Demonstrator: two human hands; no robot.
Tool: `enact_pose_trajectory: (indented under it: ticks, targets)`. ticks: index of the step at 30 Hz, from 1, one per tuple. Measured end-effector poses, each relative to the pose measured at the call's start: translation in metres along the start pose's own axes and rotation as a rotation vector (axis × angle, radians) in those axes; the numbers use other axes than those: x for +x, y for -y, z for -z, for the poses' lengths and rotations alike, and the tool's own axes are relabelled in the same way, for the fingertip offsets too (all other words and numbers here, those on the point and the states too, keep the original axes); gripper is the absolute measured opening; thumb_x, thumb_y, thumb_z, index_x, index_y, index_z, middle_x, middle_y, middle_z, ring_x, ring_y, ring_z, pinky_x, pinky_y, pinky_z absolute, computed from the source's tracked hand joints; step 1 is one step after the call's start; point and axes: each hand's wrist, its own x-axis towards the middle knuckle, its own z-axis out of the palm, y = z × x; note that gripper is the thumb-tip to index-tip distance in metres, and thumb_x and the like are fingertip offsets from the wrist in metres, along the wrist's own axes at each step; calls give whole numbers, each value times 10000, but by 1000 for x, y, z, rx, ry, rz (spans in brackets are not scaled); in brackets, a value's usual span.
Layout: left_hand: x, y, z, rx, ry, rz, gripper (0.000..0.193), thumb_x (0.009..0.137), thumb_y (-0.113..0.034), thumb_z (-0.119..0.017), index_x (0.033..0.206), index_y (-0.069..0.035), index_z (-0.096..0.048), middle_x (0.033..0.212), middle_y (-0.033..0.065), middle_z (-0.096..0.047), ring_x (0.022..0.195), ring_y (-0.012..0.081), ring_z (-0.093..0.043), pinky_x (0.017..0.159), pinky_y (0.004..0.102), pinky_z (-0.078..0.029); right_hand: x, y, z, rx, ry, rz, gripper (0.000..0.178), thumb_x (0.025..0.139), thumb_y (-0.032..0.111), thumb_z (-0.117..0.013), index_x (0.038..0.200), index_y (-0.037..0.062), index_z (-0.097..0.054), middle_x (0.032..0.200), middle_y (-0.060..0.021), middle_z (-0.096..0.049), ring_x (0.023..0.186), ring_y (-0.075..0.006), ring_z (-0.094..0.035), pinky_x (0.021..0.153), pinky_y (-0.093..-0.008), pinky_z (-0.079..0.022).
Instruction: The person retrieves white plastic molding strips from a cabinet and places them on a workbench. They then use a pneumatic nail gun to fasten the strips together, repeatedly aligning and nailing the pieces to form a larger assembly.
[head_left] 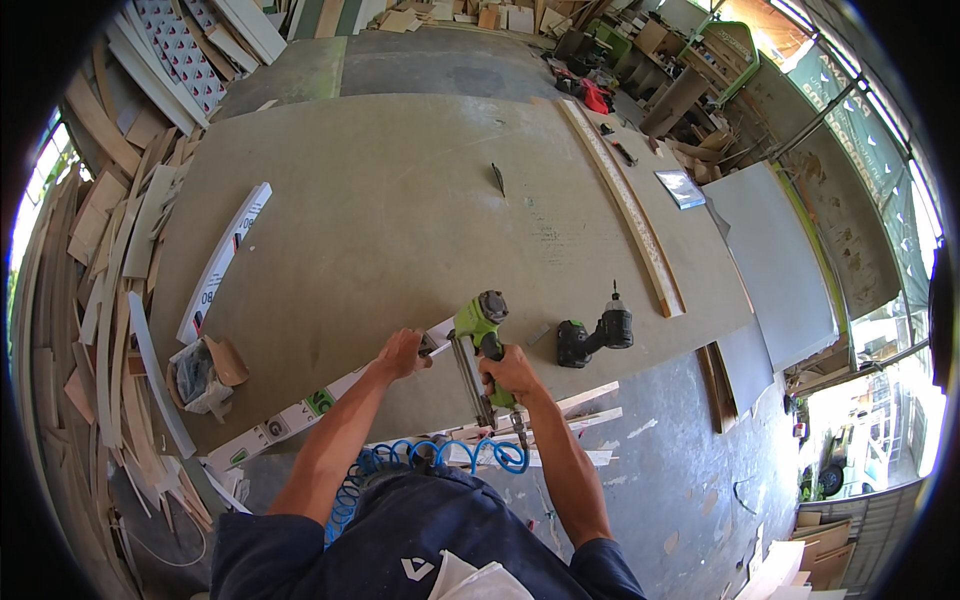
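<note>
My right hand is wrapped round the grip of a green and black nail gun, which stands over a long white strip with printing. A blue coiled air hose hangs by the gun's lower end. With fingers closed, my left hand rests at the strip, pinching a small dark piece beside the gun's nose. What that piece is stays too small to tell. To the right of the gun, a black cordless drill stands on the large board, its bit pointing up.
Another white strip lies at the left, near an open carton with a plastic bag. A long wooden bar crosses the board's right side. Offcuts are piled along the left. Grey sheets lie at right.
</note>
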Motion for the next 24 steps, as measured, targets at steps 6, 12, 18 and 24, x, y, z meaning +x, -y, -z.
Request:
enact_pose_trajectory:
  ticks: [6, 12, 18, 24]
  targets:
    - [-28, 19, 3, 18, -66, -43, 545, 718, -299, -763, 1154, -5, -618, 1056, 234, -664, 1071, 405, -610, 934, 494, -492, -10, -5, 0, 82, -16, -23, 235, 823, 48, -653, 1034, -54, -634, 649, -95, -611, 471, -173, -594, 445, -310, -500]
    - [-85, 64, 18, 121, -20, 36, 569, 717, -322, -738, 1164, 6, -608, 1060, 253, -654, 1067, 421, -600, 932, 511, -480, -18, -12, 12, 80, -22, -48, 277, 828, 35, -645, 1091, -48, -623, 655, -89, -607, 471, -173, -594, 445, -309, -500]
    - [-73, 59, 21, 67, -9, -27, 517, 702, -317, -757, 1065, 30, -634, 1008, 280, -666, 1019, 435, -621, 918, 506, -485, -10, -10, -3, 46, 60, -28, 286, 832, 33, -640, 1104, -50, -619, 657, -81, -605, 469, -157, -585, 441, -305, -492]
    - [-48, 36, 10, 26, -31, -22, 492, 712, -295, -783, 1037, 47, -642, 1012, 269, -675, 1014, 437, -627, 922, 497, -489, -8, 4, -24, -29, 108, 0, 267, 836, 46, -642, 1087, -43, -626, 661, -80, -608, 473, -153, -583, 449, -304, -494]
